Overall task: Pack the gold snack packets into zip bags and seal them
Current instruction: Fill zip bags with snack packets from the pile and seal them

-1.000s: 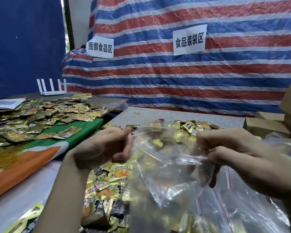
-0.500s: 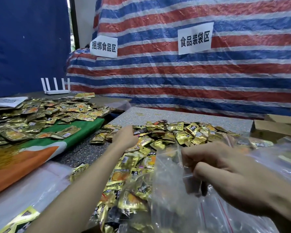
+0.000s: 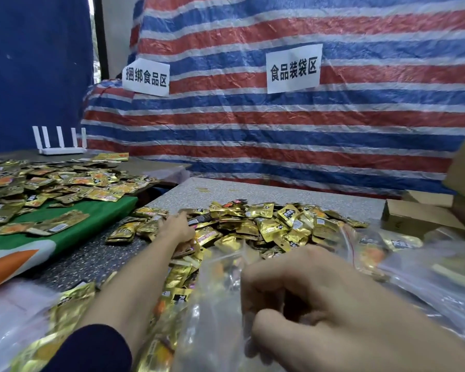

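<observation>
A heap of gold snack packets (image 3: 266, 226) covers the middle of the speckled table (image 3: 293, 193). My left hand (image 3: 176, 228) is stretched out onto the heap's left side, fingers extended over the packets; whether it holds one I cannot tell. Close to the camera, my right hand (image 3: 306, 296) has its fingers curled, pinching the rim of a clear zip bag (image 3: 212, 318) that hangs open below it. Gold packets show through the bag's plastic.
Another spread of gold packets (image 3: 51, 183) lies on a green and orange cloth (image 3: 91, 226) at the left. More clear zip bags (image 3: 414, 264) are piled at the right, with cardboard boxes (image 3: 414, 216) behind. A white router (image 3: 61, 143) stands far left. A striped tarp hangs behind.
My left hand let go of the bag and reached forward to the packet heap. The right hand kept the bag and lowered it toward me, uncovering the heap.
</observation>
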A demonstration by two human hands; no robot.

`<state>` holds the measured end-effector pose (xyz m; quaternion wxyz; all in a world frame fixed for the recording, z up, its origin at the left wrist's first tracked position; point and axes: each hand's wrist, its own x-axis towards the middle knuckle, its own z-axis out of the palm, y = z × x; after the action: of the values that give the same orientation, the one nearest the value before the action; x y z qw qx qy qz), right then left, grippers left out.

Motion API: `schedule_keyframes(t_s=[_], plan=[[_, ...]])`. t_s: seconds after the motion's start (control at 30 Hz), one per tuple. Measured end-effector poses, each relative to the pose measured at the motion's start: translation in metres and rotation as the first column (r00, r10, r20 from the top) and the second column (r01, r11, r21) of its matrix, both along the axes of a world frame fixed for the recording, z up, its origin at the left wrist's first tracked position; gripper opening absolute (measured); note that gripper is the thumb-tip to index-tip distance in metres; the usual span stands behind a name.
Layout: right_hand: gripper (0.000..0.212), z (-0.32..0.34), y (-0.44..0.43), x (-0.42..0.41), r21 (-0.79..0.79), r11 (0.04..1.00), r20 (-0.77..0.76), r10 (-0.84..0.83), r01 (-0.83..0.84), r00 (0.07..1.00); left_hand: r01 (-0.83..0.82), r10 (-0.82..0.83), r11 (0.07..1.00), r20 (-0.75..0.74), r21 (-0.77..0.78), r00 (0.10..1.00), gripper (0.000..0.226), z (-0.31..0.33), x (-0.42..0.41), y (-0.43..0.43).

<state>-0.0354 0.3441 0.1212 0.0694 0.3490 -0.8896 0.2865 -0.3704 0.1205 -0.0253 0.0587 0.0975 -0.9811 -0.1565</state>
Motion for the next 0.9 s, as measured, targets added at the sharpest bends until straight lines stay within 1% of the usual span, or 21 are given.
schedule_keyframes(t_s=[0.03,0.07,0.13,0.17,0.2,0.23,0.27,0.3,0.33,0.37,0.4,0.47,0.53,0.6,0.67,0.73,0.8,0.9], plan=[[0.030,0.000,0.001,-0.002,-0.018,1.000,0.003,-0.003,0.003,1.000,-0.018,0.018,0.999,-0.009,0.027,1.000,0.055,-0.006,-0.003,0.000],[0.032,-0.003,0.005,0.000,-0.036,0.999,-0.002,-0.015,0.015,1.000,-0.038,0.040,0.999,-0.051,0.025,0.998,0.046,-0.010,-0.005,0.002],[0.036,-0.005,-0.001,-0.011,-0.085,0.996,0.027,-0.022,0.024,0.999,-0.071,0.062,0.996,-0.149,-0.060,0.987,0.027,-0.014,-0.002,0.006],[0.031,-0.011,-0.005,-0.018,-0.030,0.999,0.066,-0.028,0.030,0.997,-0.078,0.061,0.993,-0.182,-0.093,0.981,0.022,-0.014,0.001,0.009],[0.022,-0.015,-0.008,-0.023,0.040,0.999,0.144,-0.041,0.036,0.989,-0.077,0.055,0.992,-0.210,-0.098,0.976,0.019,-0.013,0.005,0.010],[0.021,-0.018,-0.011,-0.025,0.051,0.998,0.169,-0.044,0.036,0.985,-0.072,0.050,0.994,-0.240,-0.085,0.970,0.021,-0.011,0.009,0.011],[0.024,-0.019,-0.009,-0.025,0.022,0.999,0.148,-0.031,0.028,0.989,-0.070,0.051,0.996,-0.269,-0.061,0.962,0.025,-0.009,0.013,0.010],[0.016,-0.019,-0.005,-0.022,-0.058,0.998,0.125,-0.004,0.011,0.992,-0.065,0.053,0.997,-0.303,-0.031,0.951,0.029,-0.007,0.018,0.009],[0.012,-0.016,-0.001,-0.015,-0.102,0.995,0.118,-0.004,0.016,0.993,-0.053,0.049,0.999,-0.343,-0.001,0.938,0.032,-0.006,0.024,0.008],[0.023,-0.012,0.001,-0.008,-0.098,0.995,0.107,0.002,0.008,0.994,-0.032,0.042,0.999,-0.382,0.033,0.923,0.033,-0.005,0.031,0.007],[0.029,-0.008,0.005,-0.001,-0.095,0.995,0.106,0.009,0.001,0.994,-0.007,0.037,0.997,-0.416,0.074,0.909,0.032,-0.005,0.038,0.007],[0.024,-0.001,0.006,0.001,-0.059,0.998,0.133,0.031,-0.023,0.991,0.035,0.061,0.981,-0.471,0.191,0.880,0.029,-0.004,0.051,0.008],[0.017,0.001,0.008,-0.001,-0.051,0.998,0.148,0.038,-0.030,0.988,0.047,0.142,0.937,-0.498,0.347,0.855,0.027,-0.002,0.065,0.009],[0.015,0.001,0.007,0.001,-0.051,0.998,0.160,0.041,-0.033,0.986,0.052,0.238,0.864,-0.495,0.502,0.836,0.028,0.001,0.080,0.007],[0.015,0.001,0.006,0.003,-0.047,0.998,0.158,0.040,-0.033,0.987,0.070,0.302,0.781,-0.474,0.620,0.827,0.029,0.007,0.098,0.004],[0.013,0.000,0.005,0.003,-0.052,0.998,0.148,0.038,-0.031,0.988,0.123,0.332,0.711,-0.485,0.692,0.809,0.023,0.020,0.117,0.000],[0.010,0.000,0.005,0.004,-0.064,0.997,0.142,0.044,-0.035,0.989,0.204,0.358,0.642,-0.523,0.739,0.773,0.019,0.040,0.139,-0.004],[0.009,-0.001,0.005,0.003,-0.059,0.998,0.117,0.044,-0.037,0.992,0.297,0.382,0.545,-0.548,0.784,0.744,0.025,0.077,0.181,-0.011]])
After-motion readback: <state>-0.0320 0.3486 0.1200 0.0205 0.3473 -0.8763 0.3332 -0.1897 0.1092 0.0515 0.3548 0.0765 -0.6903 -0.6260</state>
